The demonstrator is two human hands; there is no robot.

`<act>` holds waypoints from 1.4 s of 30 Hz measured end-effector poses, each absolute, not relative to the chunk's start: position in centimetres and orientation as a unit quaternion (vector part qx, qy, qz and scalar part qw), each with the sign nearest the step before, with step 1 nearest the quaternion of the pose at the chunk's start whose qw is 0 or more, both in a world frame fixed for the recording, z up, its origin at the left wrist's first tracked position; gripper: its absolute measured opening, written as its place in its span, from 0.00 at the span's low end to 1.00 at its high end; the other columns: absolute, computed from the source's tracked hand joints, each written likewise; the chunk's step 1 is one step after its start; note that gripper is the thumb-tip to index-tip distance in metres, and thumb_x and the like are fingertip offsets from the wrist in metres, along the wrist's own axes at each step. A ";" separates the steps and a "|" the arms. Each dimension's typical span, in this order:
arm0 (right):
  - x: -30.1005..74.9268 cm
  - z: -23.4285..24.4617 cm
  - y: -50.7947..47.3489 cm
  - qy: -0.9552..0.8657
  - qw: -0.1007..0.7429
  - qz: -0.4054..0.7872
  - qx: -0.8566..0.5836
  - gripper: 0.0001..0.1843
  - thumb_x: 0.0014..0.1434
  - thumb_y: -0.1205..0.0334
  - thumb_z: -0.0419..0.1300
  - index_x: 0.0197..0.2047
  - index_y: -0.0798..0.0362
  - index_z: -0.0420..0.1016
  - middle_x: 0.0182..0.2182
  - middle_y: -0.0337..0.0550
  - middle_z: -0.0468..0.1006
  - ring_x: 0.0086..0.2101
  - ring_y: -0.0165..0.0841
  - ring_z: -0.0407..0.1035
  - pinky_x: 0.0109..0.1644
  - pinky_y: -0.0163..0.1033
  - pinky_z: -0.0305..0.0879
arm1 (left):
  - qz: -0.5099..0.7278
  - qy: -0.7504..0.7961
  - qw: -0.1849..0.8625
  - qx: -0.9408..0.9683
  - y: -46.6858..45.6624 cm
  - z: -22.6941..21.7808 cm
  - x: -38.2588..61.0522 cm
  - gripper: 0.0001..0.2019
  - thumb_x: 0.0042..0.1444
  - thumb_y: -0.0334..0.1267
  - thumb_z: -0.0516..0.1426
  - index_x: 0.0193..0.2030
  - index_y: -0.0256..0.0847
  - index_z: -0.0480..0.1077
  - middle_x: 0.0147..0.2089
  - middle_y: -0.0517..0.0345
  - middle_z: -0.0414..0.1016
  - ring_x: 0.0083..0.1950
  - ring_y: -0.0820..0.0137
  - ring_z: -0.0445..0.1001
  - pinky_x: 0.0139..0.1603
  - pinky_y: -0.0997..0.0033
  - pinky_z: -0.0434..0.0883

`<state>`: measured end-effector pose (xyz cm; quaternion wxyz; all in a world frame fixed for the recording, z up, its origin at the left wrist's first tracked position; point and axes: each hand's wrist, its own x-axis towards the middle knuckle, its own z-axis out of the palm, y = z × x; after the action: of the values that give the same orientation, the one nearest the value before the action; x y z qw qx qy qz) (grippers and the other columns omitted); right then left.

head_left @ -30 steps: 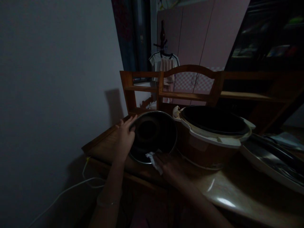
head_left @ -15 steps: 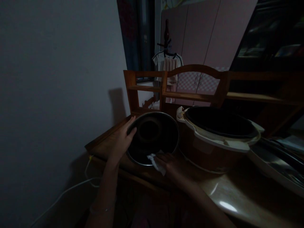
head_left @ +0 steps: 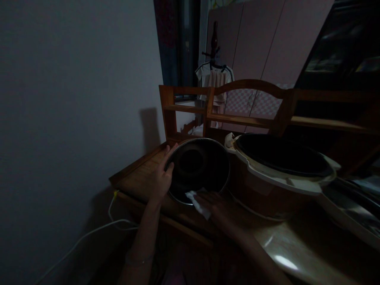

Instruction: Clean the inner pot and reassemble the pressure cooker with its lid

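A round dark inner pot (head_left: 202, 166) with a shiny rim stands tilted on the wooden desk, its opening facing me. My left hand (head_left: 164, 172) grips its left side, thumb inside the rim and fingers around the outside. At the pot's lower front rim, my right hand (head_left: 213, 204) presses a white tissue (head_left: 198, 204) against the inside edge. Dim light hides some of the right fingers. Just right of the pot sits a large cooker body (head_left: 267, 186) with a pale rim and a black interior.
The wooden desk (head_left: 139, 176) has a raised shelf frame (head_left: 246, 84) along its back. A wall (head_left: 74, 99) closes off the left side. A white cable (head_left: 86, 237) hangs by the desk's left corner. A pale tray-like object (head_left: 350, 209) lies at the right.
The whole scene has shifted slightly right in view. The pot seems tilted a little more towards me. Both hands stay on it, the right one with the tissue.
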<state>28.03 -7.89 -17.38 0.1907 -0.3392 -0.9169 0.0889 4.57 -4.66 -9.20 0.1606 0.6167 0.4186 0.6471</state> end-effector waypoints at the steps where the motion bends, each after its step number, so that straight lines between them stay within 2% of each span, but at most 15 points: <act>1: 28.0 -17.2 -8.0 -0.916 0.191 0.091 -0.340 0.37 0.63 0.75 0.55 0.72 0.41 0.57 0.66 0.42 0.67 0.63 0.38 0.62 0.65 0.48 0.58 | 0.649 0.420 0.160 0.613 -4.6 -9.3 4.5 0.24 0.63 0.32 0.51 0.65 0.52 0.68 0.70 0.62 0.66 0.74 0.64 0.57 0.77 0.56 0.49; 9: 27.9 -16.8 -8.3 -0.916 0.194 0.097 -0.337 0.40 0.61 0.81 0.49 0.72 0.42 0.57 0.67 0.40 0.65 0.64 0.37 0.60 0.66 0.47 0.55 | 0.652 0.455 0.164 0.584 -4.4 -8.8 4.3 0.22 0.62 0.39 0.58 0.63 0.50 0.70 0.67 0.59 0.70 0.70 0.62 0.64 0.74 0.57 0.57; 15: 28.0 -16.7 -8.2 -0.920 0.181 0.096 -0.333 0.38 0.62 0.76 0.54 0.72 0.41 0.57 0.67 0.42 0.66 0.63 0.37 0.61 0.65 0.47 0.57 | 0.649 0.458 0.162 0.586 -4.3 -8.6 4.7 0.22 0.62 0.43 0.59 0.63 0.51 0.71 0.66 0.58 0.71 0.68 0.62 0.68 0.73 0.56 0.59; 20: 28.2 -17.1 -8.3 -0.916 0.201 0.099 -0.332 0.37 0.64 0.75 0.54 0.72 0.42 0.57 0.67 0.41 0.65 0.64 0.37 0.60 0.67 0.47 0.54 | 0.652 0.466 0.163 0.575 -4.3 -8.6 4.9 0.24 0.59 0.47 0.62 0.62 0.52 0.71 0.65 0.57 0.72 0.68 0.61 0.68 0.72 0.56 0.59; 28: 28.0 -17.5 -8.1 -0.912 0.211 0.105 -0.337 0.36 0.64 0.75 0.54 0.72 0.43 0.58 0.67 0.40 0.65 0.63 0.38 0.61 0.66 0.47 0.55 | 0.623 0.482 0.137 0.601 -4.8 -8.2 4.7 0.24 0.64 0.55 0.53 0.63 0.52 0.70 0.67 0.57 0.70 0.70 0.60 0.64 0.73 0.56 0.57; 36: 27.9 -19.1 -7.4 -0.910 0.219 0.110 -0.334 0.39 0.60 0.77 0.54 0.71 0.43 0.59 0.67 0.40 0.65 0.63 0.38 0.60 0.65 0.46 0.54 | 0.625 0.462 0.135 0.615 -4.8 -8.4 4.8 0.23 0.65 0.54 0.52 0.64 0.54 0.70 0.67 0.57 0.70 0.71 0.60 0.63 0.74 0.53 0.55; 42: 27.9 -18.5 -7.9 -0.900 0.244 0.134 -0.335 0.36 0.60 0.65 0.60 0.71 0.42 0.60 0.66 0.42 0.67 0.62 0.41 0.62 0.65 0.48 0.54 | 0.627 0.477 0.118 0.604 -4.5 -8.6 5.0 0.23 0.62 0.45 0.60 0.64 0.54 0.69 0.66 0.59 0.71 0.68 0.60 0.67 0.72 0.54 0.60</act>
<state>27.88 -7.94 -18.54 0.2442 -0.3347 -0.9002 0.1339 5.01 -4.46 -8.60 0.1179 0.6045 0.4775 0.6267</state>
